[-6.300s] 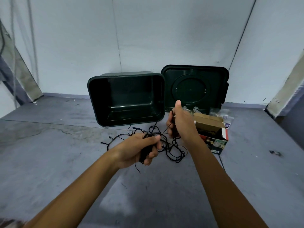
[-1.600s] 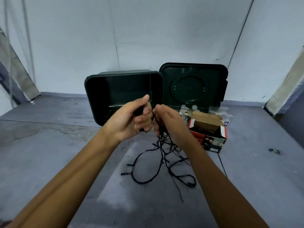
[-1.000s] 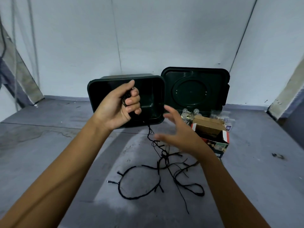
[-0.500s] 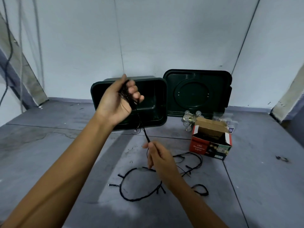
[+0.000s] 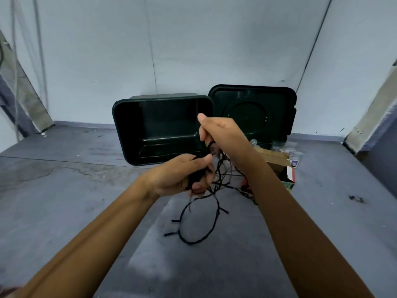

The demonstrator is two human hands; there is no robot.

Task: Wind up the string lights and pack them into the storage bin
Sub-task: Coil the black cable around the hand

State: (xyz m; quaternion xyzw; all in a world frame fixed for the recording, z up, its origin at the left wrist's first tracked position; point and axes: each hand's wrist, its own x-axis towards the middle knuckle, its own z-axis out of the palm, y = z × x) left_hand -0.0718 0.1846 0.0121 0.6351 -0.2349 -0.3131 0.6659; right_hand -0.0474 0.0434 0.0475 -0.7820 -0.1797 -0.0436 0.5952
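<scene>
The left hand (image 5: 178, 177) is closed round a gathered bundle of black string lights (image 5: 196, 175), thumb pressed over the top and fingers curled beneath, held low in front of the person. Just above it and to the right, the right hand (image 5: 221, 134) is also closed, its curled fingers pinching a strand of the same wire where it rises out of the bundle; the thumb points up. Both forearms reach in bare from the bottom of the frame.

Below the hands, loose lengths of the string lights hang in a tangle to the grey floor (image 5: 86, 190), where one wide loop with short side stubs lies flat between the two arms. More strands trail off to the right and pass behind the right forearm.

Beyond the hands, a dark green storage bin (image 5: 159, 123) is tipped on its side, its open mouth facing the camera. Its matching lid (image 5: 253, 112) stands upright just beside it on the right, leaning against the pale wall (image 5: 193, 50). Right of the hands, an open cardboard box (image 5: 279, 160) with a red-and-white side sits on the floor, partly hidden by the right arm. A clear bulb (image 5: 253, 142) and some small plastic packets (image 5: 287, 147) lie just behind it. A bit of dark debris (image 5: 355, 198) lies well apart, far right.
</scene>
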